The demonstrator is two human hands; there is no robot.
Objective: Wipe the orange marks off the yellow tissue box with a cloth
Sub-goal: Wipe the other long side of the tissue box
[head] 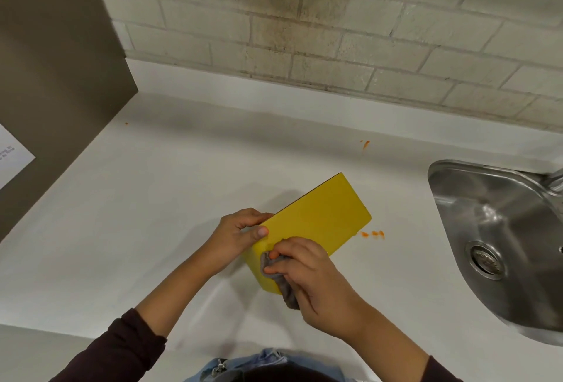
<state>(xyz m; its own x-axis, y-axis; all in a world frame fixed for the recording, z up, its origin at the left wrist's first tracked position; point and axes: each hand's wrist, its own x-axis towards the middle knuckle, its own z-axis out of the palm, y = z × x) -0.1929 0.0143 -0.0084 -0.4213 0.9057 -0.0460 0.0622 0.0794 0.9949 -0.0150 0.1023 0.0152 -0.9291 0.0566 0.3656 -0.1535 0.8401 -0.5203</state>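
Currently I'm steadying the box on the bench, left grip curling round its corner, right grip pinching the cloth against its near end. Visible faces are showing no orange; can't judge the rest.

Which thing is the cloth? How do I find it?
Start at the metal sink on the right, then look left along the white counter to the yellow box. The cloth is the grey bunched rag the right hand presses on the box's near end, the only grey, soft thing there.
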